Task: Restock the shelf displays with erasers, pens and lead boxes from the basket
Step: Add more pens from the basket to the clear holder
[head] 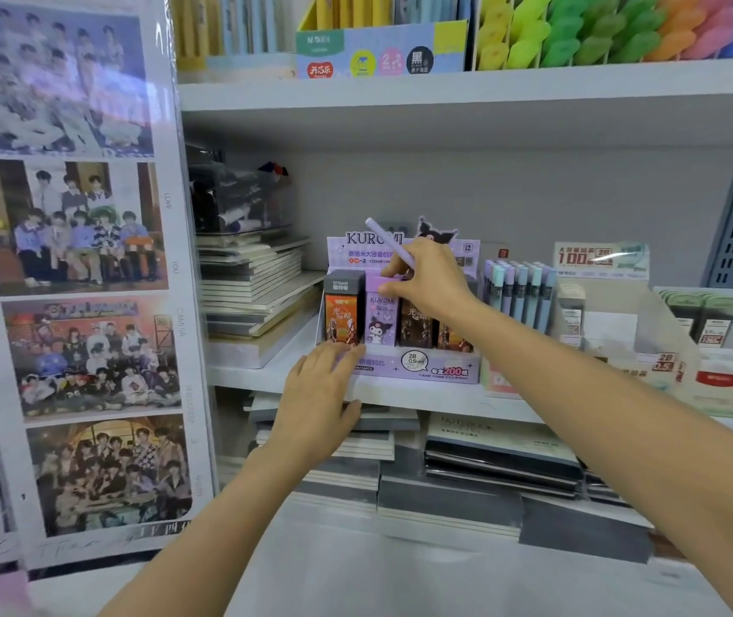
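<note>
A purple Kuromi display box (427, 371) stands on the middle shelf with several lead boxes upright in it: an orange one (342, 311), a purple one (380, 320) and dark ones behind my hand. My right hand (427, 282) hovers over the box's back row, shut on a slim lilac lead box (389, 242) that sticks up and to the left. Its fingers touch the top of the purple lead box. My left hand (320, 394) rests flat against the display's lower left front corner, fingers spread. The basket is not in view.
Blue and lilac pens (520, 296) stand in a rack right of the display. White and green lead displays (685, 340) fill the right side. Notebook stacks (253, 287) lie to the left and on the shelf below. A photo poster panel (75, 269) stands at left.
</note>
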`<state>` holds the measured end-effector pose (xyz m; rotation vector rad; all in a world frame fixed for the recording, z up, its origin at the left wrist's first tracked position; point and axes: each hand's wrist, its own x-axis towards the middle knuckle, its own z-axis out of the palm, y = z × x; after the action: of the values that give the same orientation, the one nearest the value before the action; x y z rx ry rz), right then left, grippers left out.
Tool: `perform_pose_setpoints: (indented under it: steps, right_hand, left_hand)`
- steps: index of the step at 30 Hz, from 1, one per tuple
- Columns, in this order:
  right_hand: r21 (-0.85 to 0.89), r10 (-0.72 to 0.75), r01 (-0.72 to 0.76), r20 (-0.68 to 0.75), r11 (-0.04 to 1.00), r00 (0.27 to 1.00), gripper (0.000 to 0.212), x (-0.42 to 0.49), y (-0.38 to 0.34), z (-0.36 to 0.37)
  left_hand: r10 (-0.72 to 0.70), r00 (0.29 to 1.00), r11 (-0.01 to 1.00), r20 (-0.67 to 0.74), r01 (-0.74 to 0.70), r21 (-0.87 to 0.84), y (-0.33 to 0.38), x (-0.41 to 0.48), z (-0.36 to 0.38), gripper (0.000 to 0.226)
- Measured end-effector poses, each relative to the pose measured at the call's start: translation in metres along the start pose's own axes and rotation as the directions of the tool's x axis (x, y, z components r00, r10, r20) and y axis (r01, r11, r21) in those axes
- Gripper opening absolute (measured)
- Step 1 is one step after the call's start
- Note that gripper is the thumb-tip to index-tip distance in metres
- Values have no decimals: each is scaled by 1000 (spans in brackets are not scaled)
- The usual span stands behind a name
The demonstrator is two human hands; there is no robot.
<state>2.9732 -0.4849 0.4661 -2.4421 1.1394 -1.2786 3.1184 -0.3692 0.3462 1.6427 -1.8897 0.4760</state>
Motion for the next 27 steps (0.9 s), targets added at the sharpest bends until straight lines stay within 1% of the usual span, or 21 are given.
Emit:
perform_pose_setpoints:
  steps: [3,5,6,8,9,10,11,12,13,14,16,18,19,20,21,22,24,25,27]
  right_hand:
    - [-43,21,-19,41,999,999,15,4,-3,-3]
    - [-37,-4,6,55,999,998,13,4,-6,-12]
    - [-4,-26,26,58,1000,998,13,2,-7,-19]
    - [115,-59,48,93,992,994,12,-10,-9,-33]
    - [154,-71,48,146,987,987,13,-19,-10,-40]
    - [152,-83,50,224,987,971,14,-28,-11,-45]
    - [130,-97,59,313,990,945,15,-38,-12,-49]
    - [116,-112,72,397,991,911,16,-48,-13,-52]
    - [115,-125,80,466,990,876,17,-56,-13,-56]
    - [120,-132,81,516,989,847,17,-63,-12,-60]
    - [104,-121,75,576,992,808,17,-73,-7,-70]
    - [77,-92,56,626,995,774,16,-80,0,-85]
    - [96,-81,24,647,995,758,15,-82,4,-93]
    - [138,-73,-24,655,990,752,18,-84,10,-104]
    - [203,-72,-79,645,976,761,23,-85,17,-115]
    - [277,-76,-125,614,953,786,26,-86,26,-127]
    - [430,-65,-182,498,884,865,22,-88,43,-148]
    - [518,-49,-203,431,831,901,21,-89,51,-155]
    - [657,-22,-216,334,722,942,24,-92,63,-162]
  left_hand:
    - [-8,1000,1000,20,8,-18,0,2,0,65]
    - [-20,999,997,31,22,-72,1,3,-4,62]
    - [-33,999,991,16,35,-133,2,4,-7,58]
    - [-94,993,941,-75,64,-333,10,7,-19,45]
    - [-151,981,882,-122,78,-465,18,10,-26,38]
    - [-217,966,789,-144,87,-608,29,15,-34,34]
    - [-274,952,664,-137,84,-743,40,20,-42,31]
    - [-322,939,537,-120,77,-840,52,26,-48,29]
    - [-366,924,441,-111,67,-895,63,31,-53,27]
    - [-402,909,381,-113,54,-923,72,34,-57,22]
    - [-439,892,316,-103,46,-947,85,37,-59,12]
    - [-439,896,280,-69,63,-958,92,35,-55,9]
    - [-435,899,272,-55,73,-959,94,34,-53,9]
    - [-442,896,261,-41,84,-962,95,33,-51,10]
    - [-459,888,236,-22,97,-967,96,32,-50,10]
    - [-478,878,198,4,112,-974,95,32,-48,10]
    - [-487,871,133,68,151,-980,96,30,-46,9]
    - [-467,878,125,103,180,-976,97,29,-44,10]
    - [-388,907,172,166,248,-953,103,27,-40,12]
